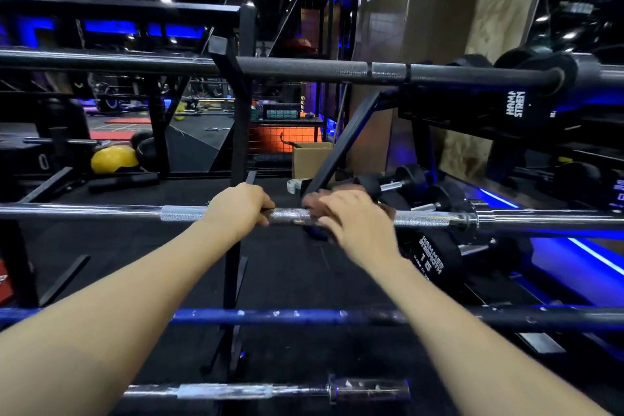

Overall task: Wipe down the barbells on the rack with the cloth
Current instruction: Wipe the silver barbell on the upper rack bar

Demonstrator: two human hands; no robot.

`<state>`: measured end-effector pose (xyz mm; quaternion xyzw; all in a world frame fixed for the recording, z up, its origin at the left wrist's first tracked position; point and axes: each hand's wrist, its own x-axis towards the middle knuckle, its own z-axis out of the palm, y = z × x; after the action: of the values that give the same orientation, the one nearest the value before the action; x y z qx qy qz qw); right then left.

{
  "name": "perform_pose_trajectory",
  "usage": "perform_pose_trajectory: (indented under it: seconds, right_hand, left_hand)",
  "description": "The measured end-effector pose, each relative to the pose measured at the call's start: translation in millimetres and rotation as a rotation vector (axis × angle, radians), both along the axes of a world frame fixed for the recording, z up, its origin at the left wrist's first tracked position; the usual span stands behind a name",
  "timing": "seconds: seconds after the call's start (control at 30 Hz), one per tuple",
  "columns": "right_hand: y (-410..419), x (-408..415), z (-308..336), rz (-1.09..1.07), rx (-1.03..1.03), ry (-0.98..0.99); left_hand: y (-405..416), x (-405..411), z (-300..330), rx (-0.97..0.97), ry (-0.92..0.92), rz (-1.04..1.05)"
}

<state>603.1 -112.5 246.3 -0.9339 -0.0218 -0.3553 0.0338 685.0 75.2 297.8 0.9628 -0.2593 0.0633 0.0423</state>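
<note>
Several barbells lie across a black rack (240,132). A black barbell (304,69) is on top, a silver barbell (182,213) at mid height, a blue barbell (270,316) below it, and a chrome barbell (236,391) lowest. My left hand (240,208) grips the silver barbell just left of centre. My right hand (351,219), blurred, is curled over the same bar a little to the right. It holds a dark cloth (315,232) against the bar, and only a bit of cloth shows under the fingers.
Black dumbbells (434,262) are stacked on shelves to the right, close behind the silver bar's sleeve. A cardboard box (310,159) stands on the floor behind the rack. A yellow ball (113,159) and a dark roller lie at the left.
</note>
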Motion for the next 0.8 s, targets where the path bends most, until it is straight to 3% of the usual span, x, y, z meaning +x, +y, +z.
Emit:
perform_pose_trajectory:
  seconds: [0.17,0.33,0.5,0.57,0.67,0.8]
  right_hand:
    - [-69.3,-23.7,-14.4,-0.129,0.031,-0.134]
    - [-53.2,-35.9,-20.1,-0.115,0.185,-0.202]
    - [-38.4,-26.8,-28.7,-0.134,-0.025,-0.319]
    - [-41.4,-12.6,-17.6,-0.205,-0.028,-0.249]
    - [-48.0,6.1,6.8,-0.347,-0.103,0.083]
    - [-68.7,4.8,34.2,-0.423,0.229,0.369]
  left_hand:
    - [-27.4,-19.4,-6.2,-0.204,-0.185,-0.111]
    - [-74.7,-35.4,-22.5,-0.152,-0.223,-0.163]
    - [-74.3,-30.4,-37.1,-0.142,-0.350,-0.129]
    - [-71.9,-30.5,-38.5,-0.143,-0.370,-0.123]
    - [-68.5,-29.7,-37.1,-0.167,-0.347,-0.133]
    - [-68.8,-30.0,-35.6,-0.260,-0.297,-0.152]
